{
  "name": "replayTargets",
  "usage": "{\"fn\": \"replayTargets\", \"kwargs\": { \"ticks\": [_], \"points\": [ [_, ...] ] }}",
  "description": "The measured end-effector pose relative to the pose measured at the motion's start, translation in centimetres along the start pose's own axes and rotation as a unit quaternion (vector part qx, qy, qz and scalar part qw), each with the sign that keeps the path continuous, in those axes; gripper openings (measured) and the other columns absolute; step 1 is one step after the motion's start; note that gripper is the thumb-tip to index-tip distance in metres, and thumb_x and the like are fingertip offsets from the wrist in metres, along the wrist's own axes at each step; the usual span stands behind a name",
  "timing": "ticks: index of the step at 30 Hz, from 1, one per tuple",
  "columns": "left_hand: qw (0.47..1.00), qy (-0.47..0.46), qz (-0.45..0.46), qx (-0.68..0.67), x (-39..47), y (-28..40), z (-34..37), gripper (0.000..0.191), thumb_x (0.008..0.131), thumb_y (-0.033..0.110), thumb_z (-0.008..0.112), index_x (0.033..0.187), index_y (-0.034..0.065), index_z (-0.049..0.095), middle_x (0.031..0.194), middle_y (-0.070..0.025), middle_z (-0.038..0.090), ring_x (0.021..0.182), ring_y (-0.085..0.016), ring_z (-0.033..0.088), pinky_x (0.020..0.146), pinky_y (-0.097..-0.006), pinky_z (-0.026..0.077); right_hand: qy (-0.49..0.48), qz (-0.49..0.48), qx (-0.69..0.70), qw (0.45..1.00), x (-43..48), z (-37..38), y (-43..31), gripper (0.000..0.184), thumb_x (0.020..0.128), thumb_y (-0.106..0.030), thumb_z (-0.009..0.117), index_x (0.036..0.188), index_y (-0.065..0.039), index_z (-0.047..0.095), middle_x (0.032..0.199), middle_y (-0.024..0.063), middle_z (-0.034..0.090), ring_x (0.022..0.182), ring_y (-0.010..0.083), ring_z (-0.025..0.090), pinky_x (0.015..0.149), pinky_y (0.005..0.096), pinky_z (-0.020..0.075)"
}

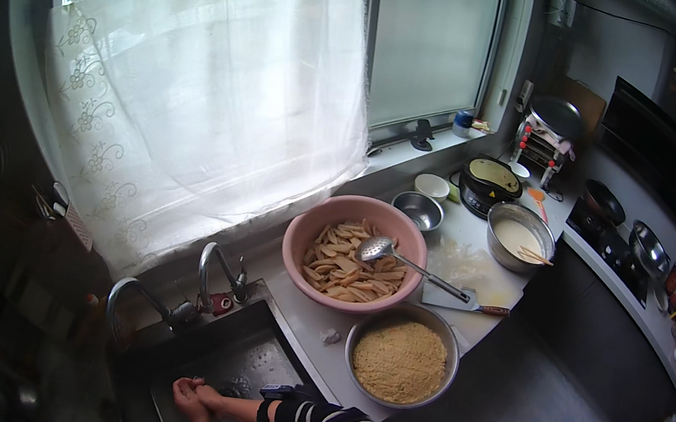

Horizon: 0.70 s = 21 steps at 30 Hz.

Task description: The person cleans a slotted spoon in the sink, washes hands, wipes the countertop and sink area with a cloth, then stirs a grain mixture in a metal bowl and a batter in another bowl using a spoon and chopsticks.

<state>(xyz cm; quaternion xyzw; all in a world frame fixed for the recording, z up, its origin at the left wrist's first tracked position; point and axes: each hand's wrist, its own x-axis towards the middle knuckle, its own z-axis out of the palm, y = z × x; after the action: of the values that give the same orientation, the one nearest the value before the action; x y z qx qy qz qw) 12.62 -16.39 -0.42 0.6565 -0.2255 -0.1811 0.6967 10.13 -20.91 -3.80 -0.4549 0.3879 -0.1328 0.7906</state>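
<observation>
My left hand (pixel 190 396) and my right hand (pixel 208 397) are pressed together over the dark sink (pixel 270 362), their palms and fingers overlapping; no object shows between them. Two curved chrome faucets stand behind the sink, a nearer one (pixel 124 288) at the left and another (pixel 209 263) beside it. To the right, a pink basin (pixel 294 264) holds pale cut strips of food, with a slotted metal skimmer (pixel 375 249) lying across it. In front of that basin, a steel bowl (pixel 350 355) is filled with yellowish crumbs (pixel 400 361).
A cleaver (pixel 457 302) lies by the pink basin. Farther right are a steel pot of batter (pixel 513 238) with chopsticks, a black electric griddle (pixel 487 190), an empty steel bowl (pixel 417 210) and a white bowl (pixel 432 187). A white curtain (pixel 207 106) hangs behind the counter.
</observation>
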Motion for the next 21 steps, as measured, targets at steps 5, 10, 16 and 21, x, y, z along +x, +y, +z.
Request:
{"fn": "replayTargets", "kwargs": {
  "ticks": [5,10,16,21],
  "points": [
    [0.962,0.155,-0.107,-0.196,0.1,-0.3,1.8,0.041,0.100,0.040,0.038,0.070,0.0124,0.032,0.059,0.0031,0.031,0.053,-0.010,0.034,0.051,-0.0244,0.036,0.044,-0.035,-0.124,0.991,-2.9,-1.6,-1.0,0.034,0.095,-0.029,0.043,0.106,-0.002,0.060,0.095,0.0160,0.066,0.098,0.0232,0.063,0.082,0.0359,0.0481],
    [0.935,0.151,-0.189,-0.259,0.6,-1.7,1.0,0.048,0.098,0.046,0.035,0.060,0.0180,0.023,0.056,0.0058,0.022,0.050,-0.009,0.023,0.048,-0.0222,0.028,0.066,-0.106,-0.251,0.960,-3.7,-2.3,0.0,0.037,0.094,-0.032,0.040,0.093,-0.001,0.061,0.087,0.0196,0.066,0.087,0.0356,0.064,0.072,0.0432,0.0500],
    [0.864,0.197,-0.289,-0.362,0.3,-2.5,-0.1,0.042,0.095,0.037,0.034,0.057,0.0193,0.026,0.053,0.0042,0.025,0.048,-0.013,0.028,0.059,-0.0314,0.044,0.083,-0.227,-0.469,0.849,-5.3,-2.9,-0.2,0.027,0.090,-0.024,0.047,0.083,-0.003,0.062,0.077,0.0193,0.066,0.075,0.0383,0.064,0.063,0.0466,0.0517],
    [0.843,0.224,-0.300,-0.387,-0.2,-2.3,-0.6,0.033,0.086,0.018,0.037,0.054,0.0191,0.027,0.051,0.0030,0.029,0.047,-0.014,0.031,0.065,-0.0334,0.047,0.067,-0.328,-0.518,0.787,-7.3,-3.4,-1.3,0.032,0.093,-0.024,0.045,0.075,-0.005,0.064,0.070,0.0164,0.066,0.067,0.0348,0.065,0.057,0.0459,0.0518]
  ]
}}
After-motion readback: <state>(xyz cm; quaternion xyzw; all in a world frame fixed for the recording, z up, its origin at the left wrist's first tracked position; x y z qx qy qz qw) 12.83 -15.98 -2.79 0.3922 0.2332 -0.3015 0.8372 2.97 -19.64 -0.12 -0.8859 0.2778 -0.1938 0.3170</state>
